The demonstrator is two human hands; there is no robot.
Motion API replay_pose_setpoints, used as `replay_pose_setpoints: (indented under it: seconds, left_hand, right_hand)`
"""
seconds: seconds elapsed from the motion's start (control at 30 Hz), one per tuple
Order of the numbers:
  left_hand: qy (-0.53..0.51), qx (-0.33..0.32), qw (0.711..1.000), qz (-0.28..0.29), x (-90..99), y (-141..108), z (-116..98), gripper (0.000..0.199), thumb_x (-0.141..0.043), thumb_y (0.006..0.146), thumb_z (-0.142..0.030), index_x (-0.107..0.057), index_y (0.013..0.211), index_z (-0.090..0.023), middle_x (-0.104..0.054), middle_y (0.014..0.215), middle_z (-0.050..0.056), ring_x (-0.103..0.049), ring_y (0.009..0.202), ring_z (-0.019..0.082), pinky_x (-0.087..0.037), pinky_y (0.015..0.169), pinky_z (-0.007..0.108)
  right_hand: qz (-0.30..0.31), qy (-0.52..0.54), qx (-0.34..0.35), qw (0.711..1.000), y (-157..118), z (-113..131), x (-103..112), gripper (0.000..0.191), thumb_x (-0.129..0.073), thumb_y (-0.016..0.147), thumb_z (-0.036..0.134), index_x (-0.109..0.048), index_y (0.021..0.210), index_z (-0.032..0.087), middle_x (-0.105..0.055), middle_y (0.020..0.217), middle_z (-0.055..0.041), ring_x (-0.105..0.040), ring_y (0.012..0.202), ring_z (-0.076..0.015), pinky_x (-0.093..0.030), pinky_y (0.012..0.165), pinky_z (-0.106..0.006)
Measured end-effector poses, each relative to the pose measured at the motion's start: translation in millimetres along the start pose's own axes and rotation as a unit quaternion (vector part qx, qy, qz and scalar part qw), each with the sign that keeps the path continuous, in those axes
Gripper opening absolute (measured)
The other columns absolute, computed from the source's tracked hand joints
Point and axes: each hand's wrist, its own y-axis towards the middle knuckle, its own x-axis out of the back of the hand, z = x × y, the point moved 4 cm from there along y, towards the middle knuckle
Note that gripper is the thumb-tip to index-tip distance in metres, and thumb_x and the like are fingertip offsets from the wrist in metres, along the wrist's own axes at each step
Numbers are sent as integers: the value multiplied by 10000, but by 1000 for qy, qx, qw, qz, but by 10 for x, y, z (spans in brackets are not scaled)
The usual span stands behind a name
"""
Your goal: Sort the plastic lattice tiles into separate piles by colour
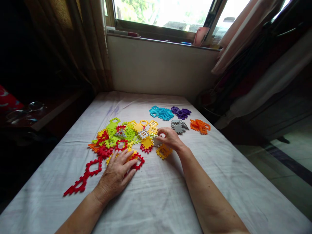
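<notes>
My left hand lies spread, palm down, over yellow and red pieces at the near side of a mixed heap of interlocking plastic tiles. Part of a red tile shows beyond its fingers. At the heap's right side, my right hand pinches a grey tile between thumb and fingers. Just below that hand rests a yellow tile. Another grey tile sits on the heap next to a solid yellow tile. Several red tiles trail off to the near left.
Sorted piles lie farther back and right: light blue tiles, purple tiles, grey tiles and orange tiles. A pale sheet covers the surface. Beyond stands a wall under a window; a curtain hangs at left.
</notes>
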Motion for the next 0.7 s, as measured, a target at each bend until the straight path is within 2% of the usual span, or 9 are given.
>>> replay_pose_setpoints:
  seconds: [0.1,0.17,0.23,0.3,0.37,0.43,0.53,0.7]
  left_hand:
    - [0,-1,1000,-4,-1,2,5,295,-502,952,-373,-693,1169,-312,-599,1405,62,-506,1336,298,-333,1138,580]
    - [1,0,1000,-5,1,2,6,296,-503,950,-369,-696,1167,-311,-604,1399,65,-508,1336,294,-330,1143,571]
    - [2,1,1000,-5,5,3,5,300,-497,952,-363,-696,1170,-310,-606,1396,68,-509,1336,293,-335,1142,566]
    - [2,-1,1000,-3,9,4,3,302,-496,952,-367,-694,1173,-312,-605,1399,67,-510,1336,297,-348,1133,567]
    - [3,-3,1000,-3,11,6,1,301,-498,952,-372,-692,1174,-315,-601,1405,62,-510,1337,300,-351,1131,569]
    - [5,-2,1000,-4,11,6,3,298,-499,954,-374,-695,1171,-315,-599,1408,62,-511,1335,298,-340,1139,568]
    - [7,0,1000,-1,5,2,7,298,-503,954,-382,-696,1171,-316,-597,1409,63,-512,1333,299,-338,1140,565]
    - [11,-6,1000,-2,-2,-2,9,298,-502,955,-385,-690,1177,-316,-600,1406,61,-516,1326,304,-371,1111,571]
  right_hand:
    - [-42,83,-73,993,19,-161,118,143,-684,756,358,-672,741,216,-693,720,-3,-623,670,-159,-481,673,-279]
    - [-118,110,-114,980,2,-302,264,225,-664,754,430,-655,741,205,-665,671,1,-594,597,-150,-463,602,-261]
    - [-231,84,-155,957,-57,-462,443,253,-644,758,451,-640,752,198,-673,707,-20,-605,617,-163,-473,623,-275]
    - [-330,22,-202,922,-147,-626,589,210,-620,764,404,-634,770,195,-683,756,-48,-625,665,-187,-492,688,-310]
    - [-378,-34,-235,895,-222,-774,653,136,-592,755,325,-632,778,197,-683,788,-69,-638,722,-214,-503,758,-346]
    - [-386,-65,-251,885,-265,-897,640,102,-569,737,272,-631,778,202,-680,803,-78,-640,768,-234,-506,806,-369]
    - [-367,-80,-265,888,-290,-1017,538,106,-554,724,247,-636,776,204,-673,806,-80,-635,798,-241,-506,827,-373]
    - [-324,-110,-271,900,-294,-1053,377,205,-589,733,320,-677,868,194,-675,875,-88,-628,863,-251,-497,830,-365]
